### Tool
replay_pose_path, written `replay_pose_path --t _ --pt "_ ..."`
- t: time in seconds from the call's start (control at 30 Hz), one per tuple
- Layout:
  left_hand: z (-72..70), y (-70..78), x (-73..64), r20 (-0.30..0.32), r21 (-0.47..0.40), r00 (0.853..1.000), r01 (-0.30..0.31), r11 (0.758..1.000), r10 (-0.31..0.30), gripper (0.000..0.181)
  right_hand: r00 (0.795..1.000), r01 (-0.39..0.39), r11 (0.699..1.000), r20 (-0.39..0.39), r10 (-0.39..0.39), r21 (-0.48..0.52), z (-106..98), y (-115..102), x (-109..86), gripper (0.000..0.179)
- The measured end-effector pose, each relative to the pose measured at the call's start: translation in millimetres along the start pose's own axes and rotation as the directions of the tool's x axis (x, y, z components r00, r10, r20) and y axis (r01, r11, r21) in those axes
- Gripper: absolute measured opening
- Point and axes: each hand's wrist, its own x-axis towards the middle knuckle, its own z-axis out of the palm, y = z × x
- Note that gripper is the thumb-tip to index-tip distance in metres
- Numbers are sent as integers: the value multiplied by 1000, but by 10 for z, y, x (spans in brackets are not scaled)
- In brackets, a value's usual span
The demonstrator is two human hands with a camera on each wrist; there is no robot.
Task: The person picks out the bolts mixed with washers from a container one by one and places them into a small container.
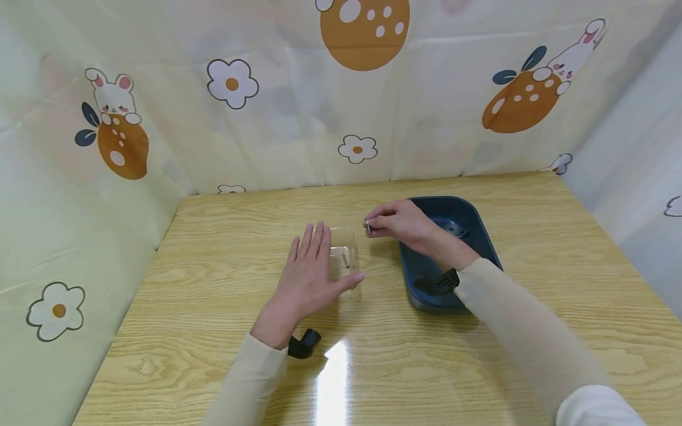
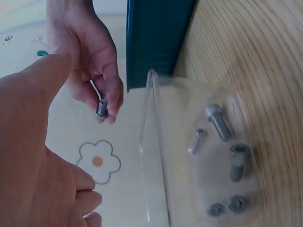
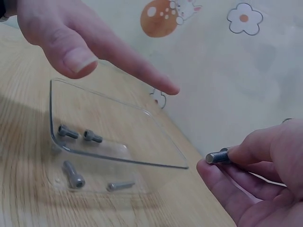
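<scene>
My right hand (image 1: 407, 228) pinches a metal screw (image 3: 218, 157) between thumb and fingertips, to the right of a clear plastic box (image 1: 355, 251). The threaded end of that screw shows in the right wrist view. Above the left side of the box, my left hand (image 1: 309, 275) is spread with straight fingers and holds nothing. Inside the box lie several loose socket-head screws (image 2: 219, 124) of different sizes, one of them a thin small screw (image 3: 120, 185). In the head view my left hand hides part of the box.
A dark blue basin (image 1: 482, 236) stands under my right forearm, with some small metal pieces (image 1: 454, 228) on its bottom. Both sit on a wood-grain table (image 1: 213, 248). A patterned curtain (image 1: 298, 130) hangs behind the table and along its sides.
</scene>
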Motion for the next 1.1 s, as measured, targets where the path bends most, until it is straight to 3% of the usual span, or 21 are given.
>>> replay_pose_path --t 0.3,0.6,0.9,1.1 --pt "8 -173 -81 -7 -7 999 37 999 -37 120 998 5 1000 61 -4 -13 201 -19 54 28" --pt "26 -309 -144 -20 -8 999 36 999 -36 118 993 0 1000 118 2 -20 365 -11 129 23" --pt "75 -376 -152 5 -15 998 58 998 -58 118 976 -51 997 216 36 61 458 -29 178 31" --pt "93 -395 -155 11 -15 998 65 998 -65 117 975 -82 992 212 61 91 540 -34 210 32"
